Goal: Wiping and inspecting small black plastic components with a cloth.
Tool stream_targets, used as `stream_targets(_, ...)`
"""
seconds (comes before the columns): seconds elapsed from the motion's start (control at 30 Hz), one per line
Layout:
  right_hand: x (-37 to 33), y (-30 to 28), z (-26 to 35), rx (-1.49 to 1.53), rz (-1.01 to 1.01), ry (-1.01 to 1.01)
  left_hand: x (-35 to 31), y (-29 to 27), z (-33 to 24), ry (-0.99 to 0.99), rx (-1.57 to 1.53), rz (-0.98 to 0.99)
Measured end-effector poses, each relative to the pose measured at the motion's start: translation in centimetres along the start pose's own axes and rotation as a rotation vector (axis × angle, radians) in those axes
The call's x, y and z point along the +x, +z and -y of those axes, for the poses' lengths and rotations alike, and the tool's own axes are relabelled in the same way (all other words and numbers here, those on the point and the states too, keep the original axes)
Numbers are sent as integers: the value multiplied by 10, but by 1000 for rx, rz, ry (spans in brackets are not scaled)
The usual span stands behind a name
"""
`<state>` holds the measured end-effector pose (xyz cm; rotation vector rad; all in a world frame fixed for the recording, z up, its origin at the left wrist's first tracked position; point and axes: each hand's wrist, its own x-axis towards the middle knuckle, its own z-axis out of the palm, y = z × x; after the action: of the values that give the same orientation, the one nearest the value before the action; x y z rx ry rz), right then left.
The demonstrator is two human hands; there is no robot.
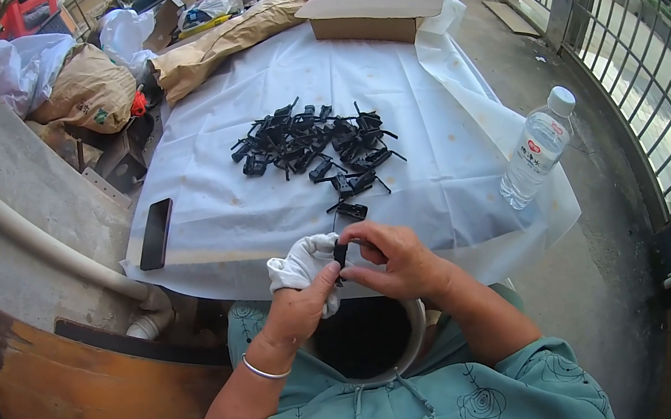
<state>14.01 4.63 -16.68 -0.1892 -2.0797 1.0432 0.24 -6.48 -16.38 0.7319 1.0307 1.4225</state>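
Observation:
A small black plastic part point(340, 255) is held upright between my two hands, close to the table's near edge. My left hand point(300, 306) is closed on it with the thumb in front, and a bunched white cloth point(304, 264) covers the fingers behind. From the other side my right hand point(400, 261) pinches the same part, thumb below and forefinger at its top. Just beyond my hands a similar black part point(351, 210) lies apart from a loose pile of black parts point(288, 137) with thin stems. Beneath my hands, a round bucket point(418, 320) with a dark inside sits between my knees.
White sheeting point(241, 230) covers the table. On it are a phone point(156, 234) at left, a water bottle point(536, 147) at right and an open cardboard box point(363, 27) at the back. Brown paper point(227, 41) lies far left; a barred gate point(648, 59) stands right.

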Motion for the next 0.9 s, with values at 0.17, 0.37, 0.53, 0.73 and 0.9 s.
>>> stream_targets(0.17,-7,3,10,-78,47,-196,2,-2,9,230,323,-112)
stream_targets(0.37,-9,12,6,-100,-79,-115,-2,4,8,212,319,-62)
stream_targets(0.53,-10,14,2,68,-136,295,-4,11,9,263,266,16)
stream_targets(0.73,-9,2,-6,89,73,241,2,8,7,210,269,-82)
stream_targets(0.9,-9,6,-13,168,202,332,3,6,14,294,445,-151)
